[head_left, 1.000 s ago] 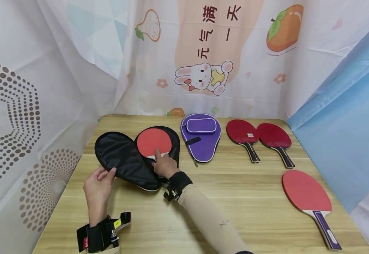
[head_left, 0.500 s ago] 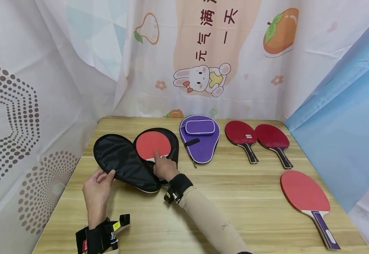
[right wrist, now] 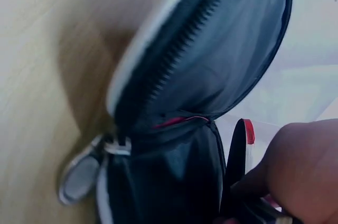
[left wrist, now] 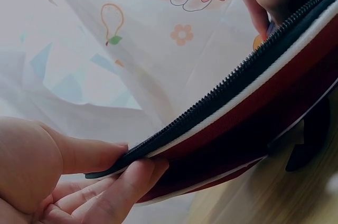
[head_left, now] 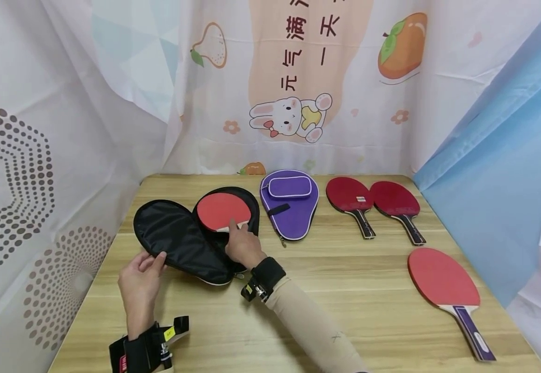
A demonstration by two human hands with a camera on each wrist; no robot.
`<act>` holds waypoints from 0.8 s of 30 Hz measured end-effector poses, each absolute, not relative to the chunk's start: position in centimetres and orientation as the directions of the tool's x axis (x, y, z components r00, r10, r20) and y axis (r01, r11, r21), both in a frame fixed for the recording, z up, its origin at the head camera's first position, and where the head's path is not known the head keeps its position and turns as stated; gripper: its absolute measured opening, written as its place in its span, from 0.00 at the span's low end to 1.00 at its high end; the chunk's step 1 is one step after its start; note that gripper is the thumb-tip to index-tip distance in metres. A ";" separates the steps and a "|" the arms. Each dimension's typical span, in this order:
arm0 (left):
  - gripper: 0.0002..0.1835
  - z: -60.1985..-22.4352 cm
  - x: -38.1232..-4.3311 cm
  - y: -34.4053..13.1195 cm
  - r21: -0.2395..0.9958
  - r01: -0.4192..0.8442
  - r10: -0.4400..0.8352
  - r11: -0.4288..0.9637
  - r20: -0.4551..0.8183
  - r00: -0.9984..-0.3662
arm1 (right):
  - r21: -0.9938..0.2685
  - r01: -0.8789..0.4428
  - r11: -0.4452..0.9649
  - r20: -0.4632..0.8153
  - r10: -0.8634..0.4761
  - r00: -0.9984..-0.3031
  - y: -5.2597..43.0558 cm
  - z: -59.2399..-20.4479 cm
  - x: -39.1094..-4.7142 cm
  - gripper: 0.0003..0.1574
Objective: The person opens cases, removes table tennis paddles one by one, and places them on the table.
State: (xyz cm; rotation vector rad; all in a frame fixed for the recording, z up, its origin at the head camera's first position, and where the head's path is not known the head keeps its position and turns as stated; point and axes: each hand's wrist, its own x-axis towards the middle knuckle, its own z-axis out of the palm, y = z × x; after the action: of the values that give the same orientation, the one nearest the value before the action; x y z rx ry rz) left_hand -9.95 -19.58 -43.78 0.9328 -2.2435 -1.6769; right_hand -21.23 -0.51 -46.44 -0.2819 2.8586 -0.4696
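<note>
A black zippered paddle case, its inner lining dark, lies unfolded on the left of the table. In the head view my left hand (head_left: 142, 274) pinches the edge of its raised flap (head_left: 172, 235) between thumb and fingers; the left wrist view shows the zipper teeth and the flap's dark red outer side (left wrist: 227, 123). My right hand (head_left: 244, 246) grips the handle of a table tennis paddle with a bright red blade (head_left: 221, 210), index finger along the blade's base. That blade overlaps the case's other half (head_left: 254, 210). A metal zipper pull (right wrist: 82, 174) hangs at the fold in the right wrist view.
A purple paddle case (head_left: 293, 215) lies right of the black one. Two dark red paddles (head_left: 347, 192) (head_left: 393, 198) lie side by side farther right, and a bright red paddle (head_left: 442, 277) with a purple handle lies near the right edge. Curtains surround the wooden table (head_left: 345, 290).
The red paddle has shifted slightly toward me over the case, and its blade looks flatter. Both hands keep their holds. The head view has drifted a little.
</note>
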 end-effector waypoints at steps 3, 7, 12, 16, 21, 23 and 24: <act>0.27 -43.7 -9.9 -19.5 0.915 -0.369 -0.582 0.164 -0.212 -0.785 | -0.343 -0.168 0.924 -0.164 -0.235 -0.958 0.2 -45.8 -21.0 0.39; 0.27 -43.7 -9.9 -19.4 0.910 -0.380 -0.585 0.165 -0.220 -0.781 | -0.349 -0.182 0.919 -0.128 -0.239 -0.962 1.5 -44.8 -20.6 0.39; 0.28 -43.6 -10.0 -19.2 0.903 -0.394 -0.590 0.174 -0.224 -0.775 | -0.351 -0.196 0.916 -0.055 -0.229 -0.972 4.4 -43.8 -20.1 0.37; 0.28 -43.6 -10.2 -19.3 0.898 -0.410 -0.601 0.161 -0.240 -0.762 | -0.380 -0.198 0.904 -0.003 -0.215 -0.977 7.5 -43.4 -19.6 0.36; 0.29 -43.6 -10.4 -19.4 0.897 -0.420 -0.604 0.139 -0.259 -0.754 | -0.412 -0.155 0.898 0.025 -0.159 -0.987 11.6 -43.3 -18.7 0.37; 0.30 -43.5 -10.4 -19.4 0.898 -0.417 -0.600 0.138 -0.259 -0.757 | -0.419 -0.137 0.898 0.039 -0.133 -0.990 13.2 -43.3 -18.3 0.37; 0.29 -43.5 -10.5 -19.3 0.898 -0.417 -0.601 0.140 -0.258 -0.757 | -0.427 -0.128 0.895 0.045 -0.120 -0.992 14.1 -43.3 -18.0 0.37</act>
State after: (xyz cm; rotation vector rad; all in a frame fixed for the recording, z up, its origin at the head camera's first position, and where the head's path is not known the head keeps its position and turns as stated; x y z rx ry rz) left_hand -10.47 -19.30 -43.51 1.0131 -2.2417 -1.6770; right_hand -18.01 14.05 -43.28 -0.2008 3.0757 -0.6946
